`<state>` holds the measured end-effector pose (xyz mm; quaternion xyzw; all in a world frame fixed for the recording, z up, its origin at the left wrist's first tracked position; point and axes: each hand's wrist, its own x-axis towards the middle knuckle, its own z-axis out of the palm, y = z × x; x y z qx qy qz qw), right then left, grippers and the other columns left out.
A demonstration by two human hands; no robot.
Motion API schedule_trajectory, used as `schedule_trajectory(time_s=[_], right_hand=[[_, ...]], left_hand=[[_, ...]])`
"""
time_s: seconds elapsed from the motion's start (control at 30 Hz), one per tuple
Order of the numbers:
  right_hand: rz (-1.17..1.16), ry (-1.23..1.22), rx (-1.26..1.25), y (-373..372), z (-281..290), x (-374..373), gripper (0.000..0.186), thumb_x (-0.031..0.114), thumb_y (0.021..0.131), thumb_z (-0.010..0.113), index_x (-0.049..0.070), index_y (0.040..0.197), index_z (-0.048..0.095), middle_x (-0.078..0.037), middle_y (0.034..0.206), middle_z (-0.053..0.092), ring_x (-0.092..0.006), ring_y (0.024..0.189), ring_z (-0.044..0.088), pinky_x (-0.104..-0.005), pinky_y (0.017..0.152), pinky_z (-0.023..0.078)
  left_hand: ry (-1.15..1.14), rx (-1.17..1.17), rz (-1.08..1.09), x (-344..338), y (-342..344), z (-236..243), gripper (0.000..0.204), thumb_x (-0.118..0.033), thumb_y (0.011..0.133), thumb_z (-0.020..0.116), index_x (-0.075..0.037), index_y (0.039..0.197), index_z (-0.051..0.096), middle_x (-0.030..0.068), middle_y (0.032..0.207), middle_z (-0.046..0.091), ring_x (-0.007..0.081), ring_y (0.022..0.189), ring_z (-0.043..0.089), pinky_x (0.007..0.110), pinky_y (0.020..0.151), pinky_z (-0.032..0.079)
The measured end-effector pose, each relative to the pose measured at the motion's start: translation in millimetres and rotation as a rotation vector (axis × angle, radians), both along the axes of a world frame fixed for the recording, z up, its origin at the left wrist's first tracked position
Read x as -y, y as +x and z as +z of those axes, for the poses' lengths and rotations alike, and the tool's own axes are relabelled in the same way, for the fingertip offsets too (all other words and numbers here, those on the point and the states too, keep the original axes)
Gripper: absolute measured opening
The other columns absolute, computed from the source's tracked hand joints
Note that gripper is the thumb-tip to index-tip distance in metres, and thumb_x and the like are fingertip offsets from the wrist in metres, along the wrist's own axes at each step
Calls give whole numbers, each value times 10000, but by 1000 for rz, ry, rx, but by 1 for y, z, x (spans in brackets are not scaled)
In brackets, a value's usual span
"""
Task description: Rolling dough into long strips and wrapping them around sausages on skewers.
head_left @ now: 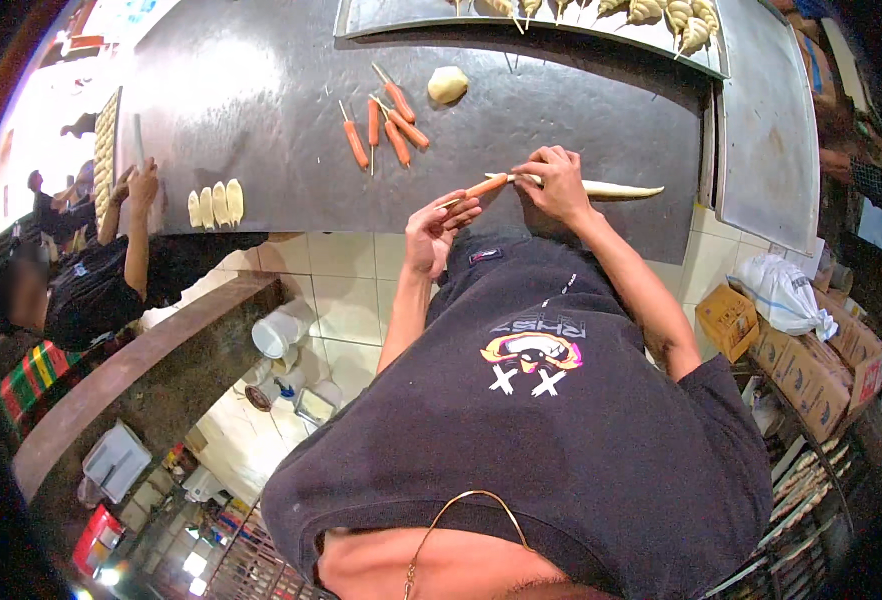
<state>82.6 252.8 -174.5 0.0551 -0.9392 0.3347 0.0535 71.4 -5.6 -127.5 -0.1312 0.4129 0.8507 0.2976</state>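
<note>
Over the metal table's near edge, my left hand (439, 232) grips a sausage on a stick (487, 187), its fingers closed around the stick end. My right hand (558, 184) pinches a long, thin dough strip (621, 189) against the sausage's far end. The rest of that strip lies on the table to the right, tapering to a point. Several more orange sausages on sticks (355, 146) lie loose to the left and farther back. Beside them rests a round ball of dough (448, 85).
A tray (521, 33) of dough-wrapped sausages on sticks stands at the back. Four-sided metal sheet (766, 130) lies right. At left, a co-worker's hands (139, 185) work near flat dough pieces (217, 204). Cardboard boxes (801, 375) and a white bucket (279, 332) stand below.
</note>
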Motion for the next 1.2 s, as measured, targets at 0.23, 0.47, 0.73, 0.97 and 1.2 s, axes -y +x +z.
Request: schedule_trajectory(time_s=[0.23, 0.47, 0.73, 0.97, 1.2], right_hand=[[8, 39, -6, -3, 9, 2, 227, 302, 737, 802, 191, 933, 769, 8, 922, 630, -205, 970, 568, -408, 904, 370], [4, 32, -162, 2, 2, 15, 162, 267, 778, 776, 145, 883, 757, -10, 918, 663, -231, 925, 598, -409, 842, 426], [-180, -593, 21, 23, 59, 12, 131, 103, 834, 762, 8, 917, 725, -98, 874, 722, -160, 779, 689, -289, 695, 540], [-153, -512, -1, 27, 57, 1, 128, 92, 822, 762, 15, 919, 733, -96, 852, 712, -183, 751, 683, -297, 661, 532], [-218, -501, 31, 28, 53, -1, 145, 136, 810, 764, 30, 907, 743, -113, 850, 705, -235, 745, 680, -326, 650, 546]], left_hand=[[-423, 98, -472, 7, 4, -8, 230, -38, 904, 661, 75, 1102, 633, 164, 1020, 712, 192, 871, 707, 269, 780, 572], [-288, 210, -300, 1, 15, -14, 299, -123, 984, 580, 20, 1238, 515, 129, 1013, 679, 192, 888, 676, 308, 827, 558], [-114, 211, -169, -67, -3, -11, 239, -177, 1049, 455, 7, 1163, 558, 1, 776, 488, 88, 637, 394, 243, 578, 355], [-191, 173, -172, -99, -9, -4, 198, -172, 1047, 435, -23, 971, 541, 16, 774, 506, 91, 611, 384, 246, 557, 343], [-203, 109, -186, -99, -9, 1, 177, -178, 1034, 461, -40, 940, 521, 12, 715, 481, 83, 576, 370, 241, 519, 332]])
